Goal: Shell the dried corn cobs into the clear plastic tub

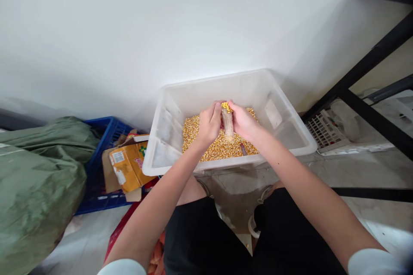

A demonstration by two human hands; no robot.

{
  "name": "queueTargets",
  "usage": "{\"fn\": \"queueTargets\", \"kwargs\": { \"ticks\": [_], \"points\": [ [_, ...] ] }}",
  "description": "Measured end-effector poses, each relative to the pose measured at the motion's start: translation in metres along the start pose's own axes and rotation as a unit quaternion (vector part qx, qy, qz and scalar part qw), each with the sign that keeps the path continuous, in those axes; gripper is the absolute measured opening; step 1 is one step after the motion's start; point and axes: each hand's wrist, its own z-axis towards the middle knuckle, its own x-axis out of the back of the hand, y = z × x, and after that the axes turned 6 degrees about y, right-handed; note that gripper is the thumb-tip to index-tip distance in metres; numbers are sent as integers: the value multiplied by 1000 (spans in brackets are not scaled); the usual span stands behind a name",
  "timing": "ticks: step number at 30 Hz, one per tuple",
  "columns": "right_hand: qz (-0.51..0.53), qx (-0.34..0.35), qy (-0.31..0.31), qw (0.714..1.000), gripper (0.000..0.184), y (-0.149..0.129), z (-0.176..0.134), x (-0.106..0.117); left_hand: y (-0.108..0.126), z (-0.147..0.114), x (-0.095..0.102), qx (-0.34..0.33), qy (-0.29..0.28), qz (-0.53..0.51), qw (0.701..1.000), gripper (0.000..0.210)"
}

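Note:
Both my hands hold an ear of corn over a white plastic bin. Its near part is bare cob, while yellow kernels still cover the far end. My left hand is closed around the cob's left side, and my right hand grips it from the right, thumb near the kernels. Loose corn kernels spread across the bin's floor below. Among them, near the bin's front wall, lies a small thin tool with a dark reddish handle.
Left of the bin stands a blue crate with an orange cardboard box. A green cloth bag bulges beside it. On the right are a black metal frame and a white basket. A white wall rises behind.

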Motion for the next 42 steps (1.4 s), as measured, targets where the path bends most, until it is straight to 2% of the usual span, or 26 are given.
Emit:
{"fn": "queueTargets", "kwargs": {
  "ticks": [8, 17, 20, 24, 27, 33, 36, 42],
  "points": [
    [-27, 73, 22, 997, 43, 10, 6, 2, 6, 3, -2, -25, 11, 25, 999, 51],
    [-22, 37, 6, 999, 43, 0, 1, 2, -4, 1, -6, 40, -34, -89, 995, 49],
    [-4, 31, 3, 1000, 39, 1, 1, 0, -4, 3, -5, 47, -37, -85, 995, 50],
    [7, 56, 0, 998, 30, 3, 2, -2, 3, 4, -2, -26, -8, 7, 1000, 48],
    [23, 45, -2, 999, 28, 3, 2, -2, 5, 5, -2, -82, 0, 79, 993, 44],
    [17, 29, 28, 999, 24, 4, 1, 2, -1, 5, 0, -108, -29, 207, 972, 51],
    [34, 4, 29, 999, 21, 1, 0, 1, -4, 3, 3, -113, -34, 211, 970, 51],
    [92, -33, 15, 995, 10, -8, -5, -2, -1, 1, 2, -129, 7, 129, 983, 46]
  ]
}}
